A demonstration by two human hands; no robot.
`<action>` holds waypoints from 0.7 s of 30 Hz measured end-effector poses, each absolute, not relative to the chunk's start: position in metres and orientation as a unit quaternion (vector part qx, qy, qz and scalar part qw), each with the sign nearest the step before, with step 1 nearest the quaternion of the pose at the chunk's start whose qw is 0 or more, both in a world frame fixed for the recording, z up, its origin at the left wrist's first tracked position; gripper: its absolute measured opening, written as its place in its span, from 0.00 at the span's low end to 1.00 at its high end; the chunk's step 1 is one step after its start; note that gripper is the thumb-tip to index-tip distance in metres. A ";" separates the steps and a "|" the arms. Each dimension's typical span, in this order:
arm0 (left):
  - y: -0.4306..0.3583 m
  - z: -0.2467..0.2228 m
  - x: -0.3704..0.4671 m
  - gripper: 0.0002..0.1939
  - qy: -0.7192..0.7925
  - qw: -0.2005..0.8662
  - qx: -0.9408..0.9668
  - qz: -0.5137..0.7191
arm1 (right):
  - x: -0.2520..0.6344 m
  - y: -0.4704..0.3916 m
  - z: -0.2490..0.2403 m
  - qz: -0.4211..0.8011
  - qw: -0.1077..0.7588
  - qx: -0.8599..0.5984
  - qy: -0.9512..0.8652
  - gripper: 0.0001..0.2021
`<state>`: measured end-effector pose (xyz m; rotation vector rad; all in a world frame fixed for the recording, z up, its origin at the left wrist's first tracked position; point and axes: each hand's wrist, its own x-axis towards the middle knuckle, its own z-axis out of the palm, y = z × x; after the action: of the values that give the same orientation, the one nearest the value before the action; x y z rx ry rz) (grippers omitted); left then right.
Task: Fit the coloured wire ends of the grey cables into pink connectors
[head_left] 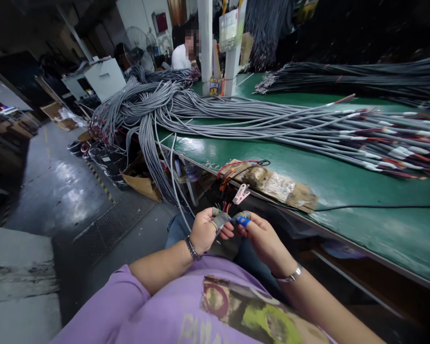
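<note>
Our left fingers (220,221) pinch a grey cable (172,172), likely to steady the coloured wires (228,208) just beyond them; whether our right fingers (243,221) alongside grip one, we cannot tell.

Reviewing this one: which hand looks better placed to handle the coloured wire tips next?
Probably the right hand: it is close beside the coloured wire tips, while the left hand appears occupied holding the grey cable they seem to come from.
</note>
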<state>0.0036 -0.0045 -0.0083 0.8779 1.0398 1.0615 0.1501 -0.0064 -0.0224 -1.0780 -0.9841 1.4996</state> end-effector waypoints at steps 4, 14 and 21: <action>-0.005 -0.008 0.004 0.22 0.457 0.654 0.414 0.439 | 0.149 -0.002 -0.012 0.618 0.490 -0.433 -0.435 0.15; -0.008 -0.009 0.002 0.28 0.437 0.710 0.475 0.281 | 0.144 0.007 -0.014 0.594 0.485 -0.483 -0.424 0.18; -0.009 -0.006 0.003 0.26 0.439 0.702 0.448 0.336 | 0.159 0.005 -0.023 0.645 0.525 -0.459 -0.314 0.23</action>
<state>0.0030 -0.0090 -0.0060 0.9971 0.9778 0.7479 0.1592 0.0047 -0.0228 -1.0984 -0.7514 1.5426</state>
